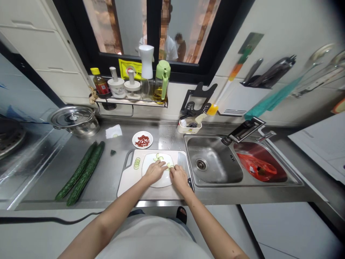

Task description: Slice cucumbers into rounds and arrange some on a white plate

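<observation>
A white plate (159, 183) lies on the light cutting board (129, 185), with several thin cucumber slices (158, 157) arranged near its far edge. My left hand (155, 172) is over the plate, its fingers stretched toward the right. On the plate's right side, my right hand (178, 177) has its fingers closed at a cucumber slice (169, 166); the exact contact is partly hidden. A short row of overlapping cucumber slices (137, 163) rests on the board's left part. Along the right edge lies a knife (183, 158), partly covered by my right hand.
Two whole cucumbers (83, 176) lie left of the board. A small dish of red pieces (142, 140) sits behind it. To the right is a double sink (215, 160) with a red bag (257, 168). A lidded pot (77, 120) stands at the back left.
</observation>
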### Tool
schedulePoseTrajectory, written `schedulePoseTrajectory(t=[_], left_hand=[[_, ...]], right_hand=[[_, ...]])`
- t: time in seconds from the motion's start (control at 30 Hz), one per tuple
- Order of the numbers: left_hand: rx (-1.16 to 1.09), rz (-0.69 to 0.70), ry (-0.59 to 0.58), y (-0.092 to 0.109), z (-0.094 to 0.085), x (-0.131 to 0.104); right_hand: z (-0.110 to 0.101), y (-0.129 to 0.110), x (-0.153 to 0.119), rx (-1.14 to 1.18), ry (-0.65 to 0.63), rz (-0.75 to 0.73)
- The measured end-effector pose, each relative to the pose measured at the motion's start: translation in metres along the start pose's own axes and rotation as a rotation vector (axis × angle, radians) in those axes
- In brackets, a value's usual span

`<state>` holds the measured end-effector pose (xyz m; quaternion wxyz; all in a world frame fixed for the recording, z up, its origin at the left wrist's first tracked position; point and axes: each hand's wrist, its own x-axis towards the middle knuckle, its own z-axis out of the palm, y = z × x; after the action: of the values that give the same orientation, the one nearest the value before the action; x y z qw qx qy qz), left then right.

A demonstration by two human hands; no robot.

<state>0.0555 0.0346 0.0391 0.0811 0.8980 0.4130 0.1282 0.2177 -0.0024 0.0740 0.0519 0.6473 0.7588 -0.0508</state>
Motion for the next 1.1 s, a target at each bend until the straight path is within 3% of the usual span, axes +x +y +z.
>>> schedulePoseTrajectory(t=[0.27, 0.53, 0.73, 1.1], left_hand=[[-0.016, -0.014, 0.033, -0.001, -0.003, 0.002], [-0.06, -0.022, 0.069, -0.006, -0.003, 0.022], [-0.047, 0.046, 0.042, -0.013, -0.002, 0.033], [-0.006, 0.103, 0.032, -0.017, -0.004, 0.032]], right_hand=[[0.007, -0.001, 0.003, 0.019, 0.063, 0.017], [0.009, 0.009, 0.005, 0.087, 0.134, 0.114], [0.014, 0.004, 0.007, 0.092, 0.149, 0.11], [0.021, 0.002, 0.008, 0.123, 0.173, 0.132]])
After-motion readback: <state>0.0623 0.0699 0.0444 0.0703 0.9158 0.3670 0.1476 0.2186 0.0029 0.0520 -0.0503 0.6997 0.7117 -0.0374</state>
